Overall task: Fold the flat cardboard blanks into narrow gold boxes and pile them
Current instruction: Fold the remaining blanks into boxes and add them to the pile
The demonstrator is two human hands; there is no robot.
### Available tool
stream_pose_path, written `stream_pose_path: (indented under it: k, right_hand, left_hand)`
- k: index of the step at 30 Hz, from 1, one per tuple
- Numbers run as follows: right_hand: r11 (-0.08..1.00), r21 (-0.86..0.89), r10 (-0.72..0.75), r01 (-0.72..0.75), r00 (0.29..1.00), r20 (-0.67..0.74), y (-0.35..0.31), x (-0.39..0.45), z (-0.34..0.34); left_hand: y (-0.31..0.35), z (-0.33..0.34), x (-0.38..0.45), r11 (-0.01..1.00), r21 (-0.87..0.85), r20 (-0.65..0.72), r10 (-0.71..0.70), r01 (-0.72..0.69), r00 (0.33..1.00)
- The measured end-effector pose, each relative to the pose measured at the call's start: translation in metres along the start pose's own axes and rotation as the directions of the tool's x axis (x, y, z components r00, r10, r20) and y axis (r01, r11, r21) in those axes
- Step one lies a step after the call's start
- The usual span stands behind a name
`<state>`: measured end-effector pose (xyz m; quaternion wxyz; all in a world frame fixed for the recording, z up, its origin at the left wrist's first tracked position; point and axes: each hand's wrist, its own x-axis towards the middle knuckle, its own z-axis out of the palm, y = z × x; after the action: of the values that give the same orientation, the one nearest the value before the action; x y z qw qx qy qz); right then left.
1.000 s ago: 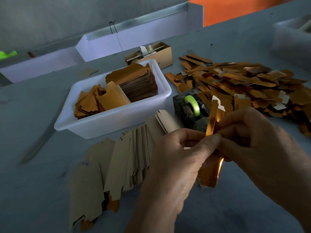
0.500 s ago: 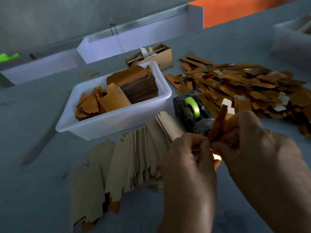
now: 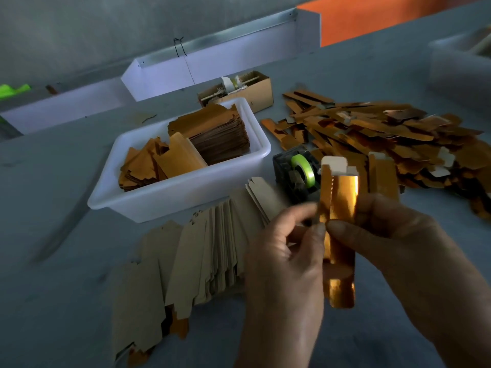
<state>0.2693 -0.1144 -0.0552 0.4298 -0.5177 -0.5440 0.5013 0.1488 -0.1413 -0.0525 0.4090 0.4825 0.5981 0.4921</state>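
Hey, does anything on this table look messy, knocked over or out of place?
Mostly tidy. The row of flat blanks has slumped into a slanted fan, and the gold pieces on the right lie in a loose, crisscrossed heap. Nothing looks visibly damaged.

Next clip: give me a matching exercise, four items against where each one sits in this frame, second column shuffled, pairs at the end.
Items
1. gold box
2. tape dispenser
3. fanned flat blanks
4. stacked gold blanks

Places
A. inside the white tub
B. on the table, right of the tub
C. held upright between the left hand and the right hand
D. spread on the table in front of the tub

Pairs: 1-C, 2-B, 3-D, 4-A
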Motion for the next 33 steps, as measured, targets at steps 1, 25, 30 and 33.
stream_pose_path:
  k: [1, 25, 30, 33]
  right_hand:
    - [1.000, -0.002, 0.002, -0.002, 1.000, 0.009, 0.002, 0.000, -0.001]
    - [0.787, -0.551, -0.465, 0.276, 0.853, -0.236, 0.032, -0.019, 0.016]
    - [0.840, -0.487, -0.375, 0.240, 0.905, -0.201, 0.026, -0.021, 0.021]
    - [0.866, -0.461, -0.291, 0.194, 0.945, -0.147, 0.028, -0.018, 0.023]
  left_hand:
    - [-0.002, -0.001, 0.001, 1.000, -0.017, 0.026, -0.010, 0.011, 1.000]
    - [-0.025, -0.051, 0.001, 0.477, 0.872, 0.011, 0.206, -0.110, 0.979]
    - [-0.021, -0.032, 0.010, 0.449, 0.880, 0.097, 0.156, -0.158, 0.983]
    - [-0.020, -0.022, 0.011, 0.379, 0.891, 0.243, 0.066, -0.250, 0.968]
